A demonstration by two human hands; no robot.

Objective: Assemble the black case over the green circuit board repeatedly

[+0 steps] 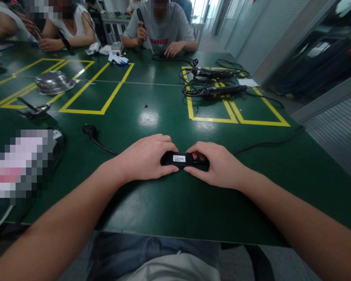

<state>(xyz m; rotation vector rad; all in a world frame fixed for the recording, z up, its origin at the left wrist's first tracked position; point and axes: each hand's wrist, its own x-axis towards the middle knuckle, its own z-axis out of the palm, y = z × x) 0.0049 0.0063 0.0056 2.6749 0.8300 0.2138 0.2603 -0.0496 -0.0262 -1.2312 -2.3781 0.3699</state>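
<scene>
Between my two hands, low over the middle of the green table [152, 207], is a small black power adapter [187, 160] with a white printed label facing up. My left hand [152, 156] grips its left end, thumb along the near side and fingers along the far side. My right hand [215, 162] pinches it from the right in the same way. A black cord [105, 149] with a plug [89, 131] lies to the left and runs behind my left wrist. Another black cable [266, 143] stretches from behind my right hand to the table's right edge.
Two black corded hand tools [216, 73] lie in coiled cables inside yellow tape [213, 120]. A shiny metal bowl-like piece [54, 82], a small metal part [35, 109] and white-blue gloves [118, 58] lie left. Across the table, a person [163, 29] holds a long thin tool.
</scene>
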